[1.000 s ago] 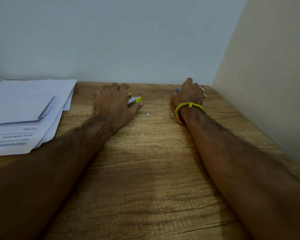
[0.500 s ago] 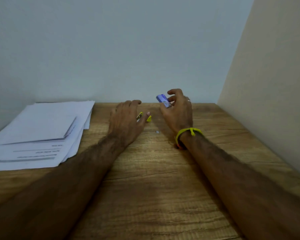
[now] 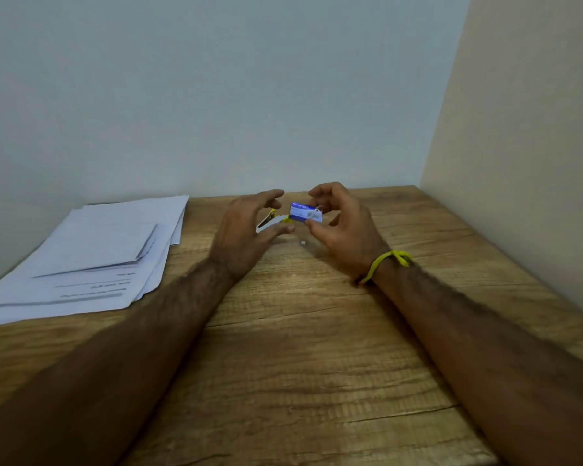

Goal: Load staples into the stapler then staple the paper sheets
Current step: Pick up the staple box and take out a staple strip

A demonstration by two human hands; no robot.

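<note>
Your R hand [image 3: 342, 227] pinches blue staple box [image 3: 305, 212] above wooden desk [image 3: 317, 348]. L hand [image 3: 246, 230] fingers spread, gripping nothing, stapler [image 3: 269, 218] just behind it. Paper sheets [image 3: 91, 253] far left.

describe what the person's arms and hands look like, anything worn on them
Both forearms are bare, with no sleeves in view, and both are hairy. The right hand has a thin yellow cord bracelet tied round its wrist, knotted on the outer side, with a darker band just under it. The left hand and its wrist carry nothing visible. Whether any finger bears a ring cannot be told in this frame.
</note>
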